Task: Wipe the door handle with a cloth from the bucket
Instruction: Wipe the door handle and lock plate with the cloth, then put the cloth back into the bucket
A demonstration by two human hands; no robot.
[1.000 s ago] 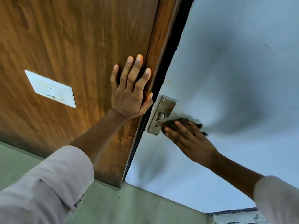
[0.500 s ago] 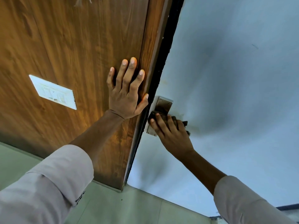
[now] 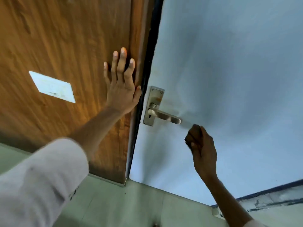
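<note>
Right hand (image 3: 202, 145) balls the dark cloth (image 3: 193, 134) just below the lever handle (image 3: 167, 116), apart; left hand (image 3: 122, 89) lies flat, splayed, on wood; backplate risks going unwiped.

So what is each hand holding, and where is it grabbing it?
The right hand holds a dark cloth bunched up in its fist, just off the handle. The left hand holds nothing; it lies flat on the wood panel.

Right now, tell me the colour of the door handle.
Silver-grey brushed metal handle, on a matching plate; the head view shows it best.
</note>
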